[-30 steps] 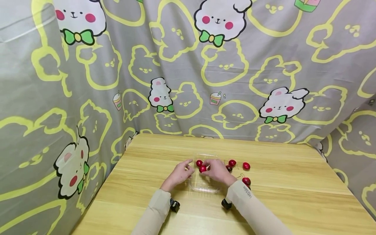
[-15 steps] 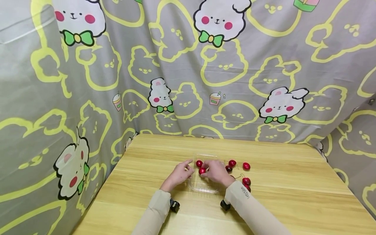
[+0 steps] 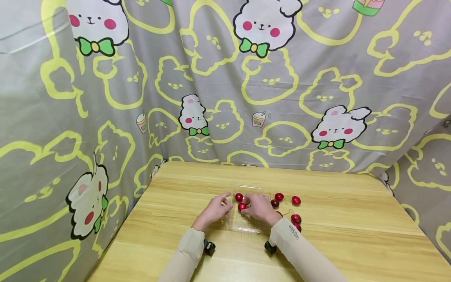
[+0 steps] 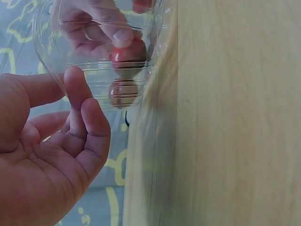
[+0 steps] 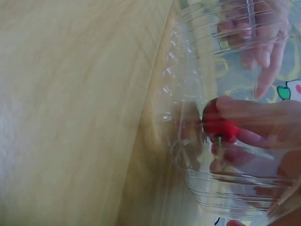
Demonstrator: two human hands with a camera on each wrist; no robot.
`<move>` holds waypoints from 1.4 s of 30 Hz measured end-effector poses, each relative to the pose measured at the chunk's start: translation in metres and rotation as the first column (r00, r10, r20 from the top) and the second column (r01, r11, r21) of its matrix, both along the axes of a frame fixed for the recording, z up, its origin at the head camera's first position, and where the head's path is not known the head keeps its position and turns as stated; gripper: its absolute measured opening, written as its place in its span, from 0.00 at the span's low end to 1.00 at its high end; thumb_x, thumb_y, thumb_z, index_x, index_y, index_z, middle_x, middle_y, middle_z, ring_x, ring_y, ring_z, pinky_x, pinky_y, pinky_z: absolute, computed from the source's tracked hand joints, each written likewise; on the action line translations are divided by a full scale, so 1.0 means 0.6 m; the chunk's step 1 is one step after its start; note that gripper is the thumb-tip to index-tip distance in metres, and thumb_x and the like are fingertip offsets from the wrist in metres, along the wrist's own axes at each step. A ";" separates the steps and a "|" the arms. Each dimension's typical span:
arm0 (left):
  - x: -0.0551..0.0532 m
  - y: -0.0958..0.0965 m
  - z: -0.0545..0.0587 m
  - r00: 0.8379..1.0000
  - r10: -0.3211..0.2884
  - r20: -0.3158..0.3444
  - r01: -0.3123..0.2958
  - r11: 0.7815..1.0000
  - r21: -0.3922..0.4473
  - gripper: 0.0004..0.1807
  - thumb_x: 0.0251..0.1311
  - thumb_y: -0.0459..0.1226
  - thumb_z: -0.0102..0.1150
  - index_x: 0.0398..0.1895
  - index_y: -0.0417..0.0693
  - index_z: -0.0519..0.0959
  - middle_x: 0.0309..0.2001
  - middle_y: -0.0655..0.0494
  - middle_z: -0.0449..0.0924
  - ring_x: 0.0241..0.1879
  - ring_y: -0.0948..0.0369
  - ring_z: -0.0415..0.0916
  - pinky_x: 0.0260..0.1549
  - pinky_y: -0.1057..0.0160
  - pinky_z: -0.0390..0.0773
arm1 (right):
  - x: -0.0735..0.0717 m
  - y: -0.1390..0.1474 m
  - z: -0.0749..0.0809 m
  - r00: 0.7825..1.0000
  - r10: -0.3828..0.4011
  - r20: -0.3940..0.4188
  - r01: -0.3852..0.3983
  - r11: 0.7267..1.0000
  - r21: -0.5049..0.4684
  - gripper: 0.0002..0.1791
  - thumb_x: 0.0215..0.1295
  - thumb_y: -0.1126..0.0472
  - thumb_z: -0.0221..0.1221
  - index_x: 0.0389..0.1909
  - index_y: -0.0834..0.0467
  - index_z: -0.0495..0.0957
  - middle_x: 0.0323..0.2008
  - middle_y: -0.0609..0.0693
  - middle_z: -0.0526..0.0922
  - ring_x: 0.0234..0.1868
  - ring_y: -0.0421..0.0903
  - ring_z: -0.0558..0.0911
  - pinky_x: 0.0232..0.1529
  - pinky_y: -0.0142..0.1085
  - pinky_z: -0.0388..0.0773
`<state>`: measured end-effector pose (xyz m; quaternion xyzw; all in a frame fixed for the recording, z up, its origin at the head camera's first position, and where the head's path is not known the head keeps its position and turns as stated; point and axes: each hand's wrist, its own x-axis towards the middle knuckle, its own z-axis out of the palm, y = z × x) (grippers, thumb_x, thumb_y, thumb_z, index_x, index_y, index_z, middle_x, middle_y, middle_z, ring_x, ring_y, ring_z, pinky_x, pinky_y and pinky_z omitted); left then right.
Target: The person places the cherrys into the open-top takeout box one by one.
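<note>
A clear plastic container (image 3: 244, 229) stands on the table. At its left side, my left hand (image 3: 215, 208) pinches the rim between thumb and fingers, as the left wrist view shows. Inside it, my right hand (image 3: 261, 207) holds a red cherry (image 3: 241, 207) between thumb and fingertips, low over the container's floor. A green bit of stem shows on that cherry (image 5: 219, 123) in the right wrist view. Just behind it in the container lies a second cherry (image 3: 239, 197), also seen through the ribbed wall in the left wrist view.
Right of the container, several loose cherries lie on the wooden table (image 3: 352, 227), some with stems: one cherry (image 3: 296, 200) off to the side, another cherry (image 3: 296, 218) near the right sleeve. A patterned grey curtain (image 3: 225, 86) hangs behind the table and along the left.
My right hand has shifted slightly toward me and lowered the cherry a little within the container. The left hand has stayed at the rim.
</note>
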<state>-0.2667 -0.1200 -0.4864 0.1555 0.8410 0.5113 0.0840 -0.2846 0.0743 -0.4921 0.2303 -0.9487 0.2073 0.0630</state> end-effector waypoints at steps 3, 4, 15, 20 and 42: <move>0.000 0.000 0.000 1.000 -0.001 -0.001 0.001 1.000 0.001 0.28 0.59 0.33 0.50 0.63 0.39 0.58 0.29 0.52 0.71 0.23 0.59 0.74 0.21 0.60 0.74 | 0.000 0.000 -0.001 1.000 0.005 -0.004 -0.005 1.000 -0.006 0.13 0.40 0.49 0.68 0.26 0.47 0.76 0.27 0.38 0.79 0.30 0.39 0.76 0.37 0.45 0.66; 0.000 0.000 -0.001 1.000 -0.001 -0.001 0.001 1.000 0.002 0.28 0.59 0.33 0.50 0.63 0.39 0.58 0.29 0.52 0.71 0.23 0.59 0.74 0.21 0.60 0.75 | 0.000 0.000 -0.001 1.000 0.005 -0.005 -0.005 1.000 -0.006 0.12 0.41 0.50 0.68 0.26 0.47 0.76 0.27 0.38 0.79 0.30 0.40 0.77 0.37 0.45 0.66; 0.001 0.001 0.000 1.000 0.000 -0.003 0.000 1.000 0.003 0.28 0.59 0.32 0.51 0.63 0.39 0.58 0.29 0.52 0.71 0.24 0.56 0.75 0.22 0.58 0.76 | -0.001 -0.002 -0.001 1.000 0.004 -0.003 -0.004 1.000 0.003 0.10 0.45 0.52 0.65 0.27 0.50 0.78 0.28 0.42 0.80 0.31 0.42 0.77 0.35 0.44 0.68; 0.001 0.001 0.001 1.000 0.006 -0.005 -0.006 1.000 0.001 0.28 0.59 0.33 0.51 0.63 0.39 0.58 0.29 0.52 0.71 0.23 0.60 0.74 0.22 0.62 0.75 | -0.003 -0.003 -0.001 1.000 -0.015 0.002 0.015 0.999 0.032 0.08 0.45 0.50 0.65 0.24 0.48 0.79 0.26 0.39 0.79 0.30 0.41 0.77 0.35 0.46 0.68; 0.003 0.001 0.002 1.000 0.006 0.006 -0.006 1.000 -0.016 0.28 0.59 0.33 0.50 0.63 0.39 0.57 0.31 0.50 0.71 0.26 0.53 0.75 0.20 0.63 0.74 | -0.007 -0.008 0.001 0.998 -0.052 0.047 0.050 0.998 0.042 0.13 0.48 0.49 0.63 0.35 0.49 0.82 0.29 0.42 0.81 0.32 0.41 0.77 0.33 0.46 0.65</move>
